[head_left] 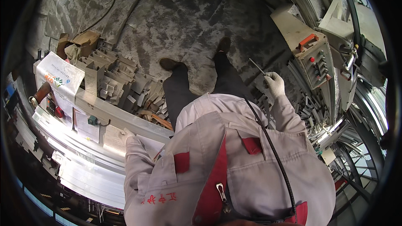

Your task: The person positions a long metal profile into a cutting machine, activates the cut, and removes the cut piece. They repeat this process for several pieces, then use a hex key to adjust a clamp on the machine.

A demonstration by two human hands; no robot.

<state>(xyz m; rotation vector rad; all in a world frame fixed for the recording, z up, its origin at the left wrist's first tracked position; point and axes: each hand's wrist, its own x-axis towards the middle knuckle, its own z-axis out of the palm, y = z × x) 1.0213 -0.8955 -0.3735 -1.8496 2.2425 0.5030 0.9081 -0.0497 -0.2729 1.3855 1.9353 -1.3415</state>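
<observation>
My right hand (275, 84), in a pale work glove, is held out over the floor to my right. Its fingers are closed round a thin grey metal rod (256, 66), whose far end points up and to the left. At the bench on my left, my left hand (127, 135) is at the edge of a tan sheet (114, 137). Only a small part of this hand shows beyond the sleeve, so I cannot tell how its fingers are set. White papers (86, 126) lie beside the tan sheet on the bench.
Metal offcuts (113, 77) are piled beyond the bench (125, 115). A brown cylindrical object (42, 93) and a calculator (51, 106) rest on it. To my right stands a machine control box (314, 62) with a red button and orange handle; scraps (310, 109) lie below.
</observation>
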